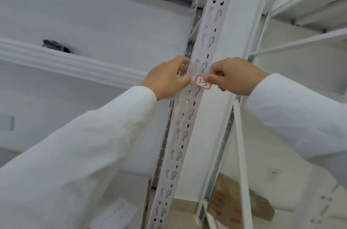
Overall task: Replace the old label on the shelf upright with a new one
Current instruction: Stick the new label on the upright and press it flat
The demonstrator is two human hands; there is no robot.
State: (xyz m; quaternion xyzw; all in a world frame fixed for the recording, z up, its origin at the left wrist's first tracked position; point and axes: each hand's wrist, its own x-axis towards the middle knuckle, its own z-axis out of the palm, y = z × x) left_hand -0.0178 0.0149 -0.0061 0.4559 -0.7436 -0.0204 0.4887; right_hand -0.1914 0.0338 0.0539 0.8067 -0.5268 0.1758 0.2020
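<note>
Now both hands pinch at the red-bordered white paper label [203,82] on the perforated white metal upright [187,116]: left hand [169,78] at nine o'clock, right hand [234,76] at three; they should peel slowly, flat against the metal.

Both arms raised and reaching inward from the lower corners, each in a long white sleeve. Left hand [167,76] turned back-of-hand to the camera, fingers [183,78] curled inward, thumb tip and fingertips drawn together as in a pinch; what lay between them was too blurred to tell. Right hand [235,76] likewise knuckles-up, wrist bent, fingers curled, thumb and forefinger pinched at their tips. Hands level with one another, near but not touching.
</note>
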